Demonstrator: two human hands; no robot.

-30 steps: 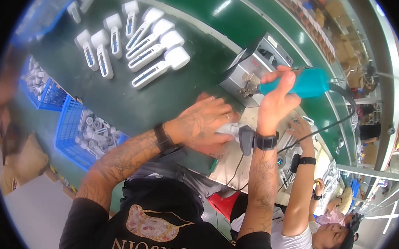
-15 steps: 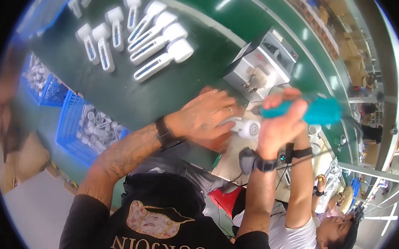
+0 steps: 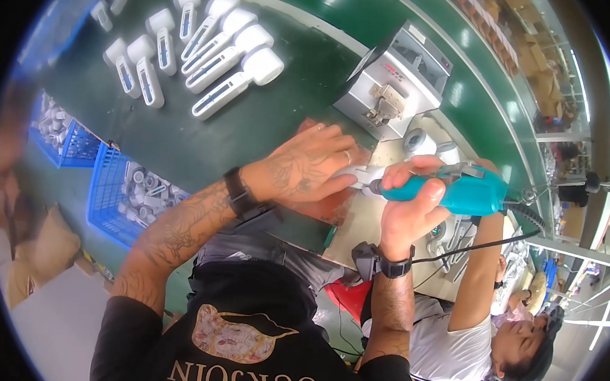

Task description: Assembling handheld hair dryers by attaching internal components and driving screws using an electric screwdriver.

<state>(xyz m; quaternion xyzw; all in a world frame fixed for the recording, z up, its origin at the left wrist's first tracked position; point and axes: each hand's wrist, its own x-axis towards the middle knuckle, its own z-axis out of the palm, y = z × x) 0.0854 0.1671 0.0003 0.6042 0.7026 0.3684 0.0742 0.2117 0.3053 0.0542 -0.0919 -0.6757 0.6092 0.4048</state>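
My left hand (image 3: 313,165) is closed on a white long-handled part (image 3: 365,174) over a reddish mat (image 3: 326,214) at the table's edge. Most of that part is hidden by my fingers and the tool. A teal electric screwdriver (image 3: 460,190) lies almost level in my right hand (image 3: 414,213), its fingers wrapped round the body. The driver's tip points left and meets the white part, close to my left fingertips; the exact contact spot is too small to make out.
Several white round-headed units (image 3: 220,93) lie on the green table. A silver box-shaped machine (image 3: 396,88) stands beyond my hands. Blue baskets (image 3: 105,194) hold small grey-white parts at left. A co-worker (image 3: 448,350) sits at right, an arm behind the screwdriver. A black cable (image 3: 481,248) crosses there.
My right hand has brought the screwdriver down and left, away from the silver machine's side, to the white part. My left hand keeps its hold. The view has shifted slightly.
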